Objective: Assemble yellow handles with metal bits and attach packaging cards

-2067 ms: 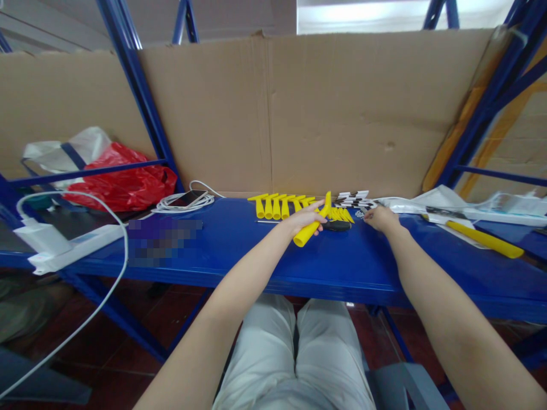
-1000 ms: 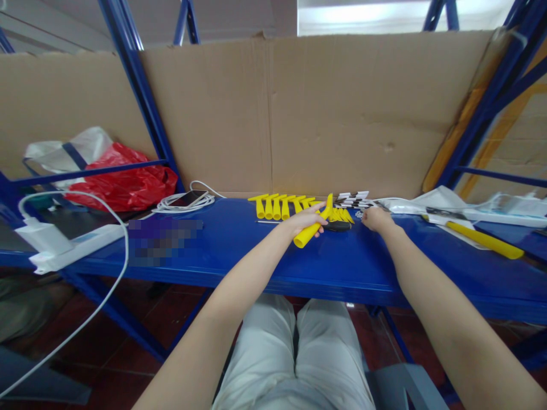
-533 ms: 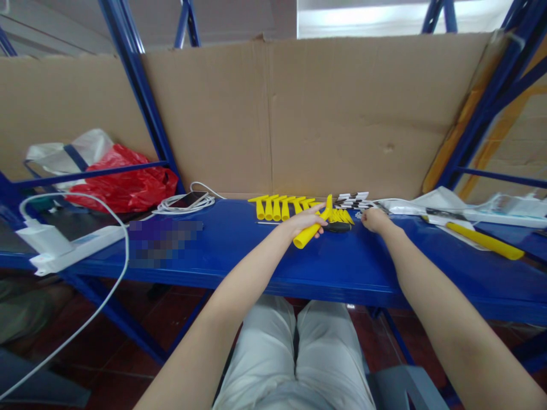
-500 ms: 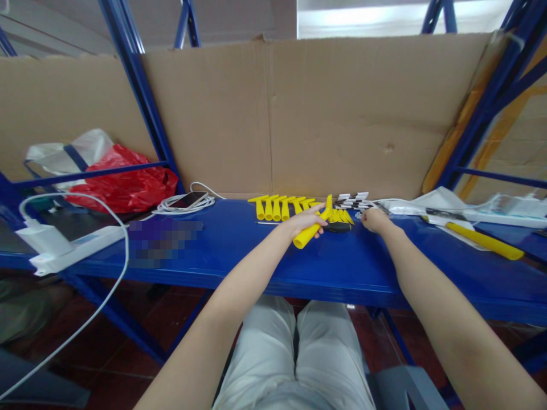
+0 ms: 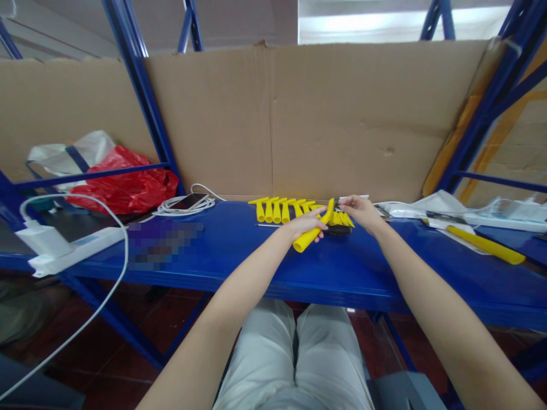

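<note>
My left hand (image 5: 302, 224) is wrapped round a yellow T-shaped plastic handle (image 5: 305, 240), its round hollow end pointing down toward me. Close to the handle's upper end, my right hand (image 5: 362, 210) has its thumb and fingertips pinched together; whatever they hold is too small to make out. Behind the left hand, several matching yellow handles (image 5: 277, 215) lie side by side. A group of small yellow pieces (image 5: 343, 220) rests between the hands. Partly covered by my left hand, a black-handled screwdriver (image 5: 341, 230) lies across the blue tabletop (image 5: 239, 250).
A cardboard sheet (image 5: 342, 119) stands along the back edge. To the right are a yellow-handled tool (image 5: 487, 245) and white plastic bags (image 5: 440, 202). At left are a coiled white cable (image 5: 168, 208), a power strip (image 5: 81, 247) and a red bag (image 5: 128, 179).
My right hand has moved left, from the tabletop beside the black-and-white pieces to the upper end of the yellow handle. My left hand keeps its grip almost unmoved.
</note>
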Available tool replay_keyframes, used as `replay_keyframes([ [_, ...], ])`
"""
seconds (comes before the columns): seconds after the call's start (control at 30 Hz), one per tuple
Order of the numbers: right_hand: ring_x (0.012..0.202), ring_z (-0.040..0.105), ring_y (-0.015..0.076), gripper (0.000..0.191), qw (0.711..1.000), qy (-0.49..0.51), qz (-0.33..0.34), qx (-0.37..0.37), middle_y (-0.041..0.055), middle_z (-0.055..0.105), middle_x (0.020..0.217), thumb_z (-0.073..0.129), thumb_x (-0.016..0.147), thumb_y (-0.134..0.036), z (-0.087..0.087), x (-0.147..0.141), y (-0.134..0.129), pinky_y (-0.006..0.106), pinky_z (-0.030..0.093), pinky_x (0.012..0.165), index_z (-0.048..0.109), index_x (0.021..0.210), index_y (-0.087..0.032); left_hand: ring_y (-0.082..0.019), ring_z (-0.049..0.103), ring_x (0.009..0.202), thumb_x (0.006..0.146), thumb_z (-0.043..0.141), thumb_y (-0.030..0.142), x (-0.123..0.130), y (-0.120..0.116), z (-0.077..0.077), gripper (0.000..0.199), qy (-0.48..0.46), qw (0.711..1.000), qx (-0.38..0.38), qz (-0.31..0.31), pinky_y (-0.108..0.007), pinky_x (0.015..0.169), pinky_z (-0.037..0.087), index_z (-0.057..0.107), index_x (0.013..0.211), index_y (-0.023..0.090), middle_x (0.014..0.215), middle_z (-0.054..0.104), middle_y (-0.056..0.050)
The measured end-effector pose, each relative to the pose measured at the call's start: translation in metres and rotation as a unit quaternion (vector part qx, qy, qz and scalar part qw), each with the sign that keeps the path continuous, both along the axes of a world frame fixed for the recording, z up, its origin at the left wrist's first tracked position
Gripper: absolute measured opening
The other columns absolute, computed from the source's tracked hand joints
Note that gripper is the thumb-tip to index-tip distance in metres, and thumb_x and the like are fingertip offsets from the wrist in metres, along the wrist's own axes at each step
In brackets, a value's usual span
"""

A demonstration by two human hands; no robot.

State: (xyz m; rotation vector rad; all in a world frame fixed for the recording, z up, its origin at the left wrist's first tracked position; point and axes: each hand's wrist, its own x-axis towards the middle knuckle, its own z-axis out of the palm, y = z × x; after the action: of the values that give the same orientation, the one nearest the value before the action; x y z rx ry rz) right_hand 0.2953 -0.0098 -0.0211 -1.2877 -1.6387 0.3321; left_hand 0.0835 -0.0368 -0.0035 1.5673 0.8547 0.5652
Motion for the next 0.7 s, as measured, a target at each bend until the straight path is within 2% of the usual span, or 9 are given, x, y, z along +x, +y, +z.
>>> replay_keyframes([
  [0.07, 0.087, 0.065, 0.0197, 0.021, 0.998, 0.044, 0.044, 0.012, 0.0068, 0.070, 0.088, 0.070, 0.074, -0.037, -0.001, -0.008, 0.000, 0.039, 0.053, 0.085, 0.058, 0.080, -0.020, -0.008, 0.053, 0.044, 0.083, 0.049, -0.002, 0.000, 0.000, 0.000, 0.085, -0.002, 1.000, 0.006, -0.006, -0.018, 0.044, 0.043, 0.018, 0.158, 0.026, 0.065, 0.051, 0.006],
  [0.17, 0.086, 0.064, 0.0189, 0.029, 0.995, 0.071, 0.073, 0.013, 0.0050, 0.067, 0.087, 0.073, 0.070, -0.039, -0.002, -0.016, 0.000, 0.039, 0.053, 0.086, 0.053, 0.079, -0.021, -0.008, 0.054, 0.045, 0.082, 0.051, -0.001, -0.001, 0.002, -0.001, 0.086, -0.007, 1.000, 0.011, -0.017, -0.018, 0.046, 0.045, 0.019, 0.158, 0.027, 0.071, 0.054, 0.005],
  [0.4, 0.082, 0.062, 0.0174, 0.034, 0.993, 0.079, 0.084, 0.003, 0.0022, 0.064, 0.082, 0.075, 0.068, -0.041, -0.006, -0.017, -0.001, 0.039, 0.052, 0.086, 0.049, 0.078, -0.022, -0.008, 0.055, 0.048, 0.082, 0.051, 0.000, -0.001, 0.005, -0.003, 0.086, 0.004, 1.000, 0.019, -0.017, -0.019, 0.046, 0.046, 0.019, 0.158, 0.028, 0.082, 0.057, 0.002],
  [0.7, 0.082, 0.064, 0.0182, 0.038, 0.994, 0.074, 0.083, 0.007, 0.0035, 0.066, 0.085, 0.075, 0.069, -0.049, -0.008, -0.016, 0.003, 0.038, 0.053, 0.084, 0.050, 0.080, -0.022, -0.007, 0.053, 0.046, 0.081, 0.053, -0.001, -0.004, 0.004, -0.002, 0.087, -0.018, 0.999, 0.010, -0.029, -0.019, 0.046, 0.045, 0.024, 0.156, 0.031, 0.074, 0.055, 0.004],
])
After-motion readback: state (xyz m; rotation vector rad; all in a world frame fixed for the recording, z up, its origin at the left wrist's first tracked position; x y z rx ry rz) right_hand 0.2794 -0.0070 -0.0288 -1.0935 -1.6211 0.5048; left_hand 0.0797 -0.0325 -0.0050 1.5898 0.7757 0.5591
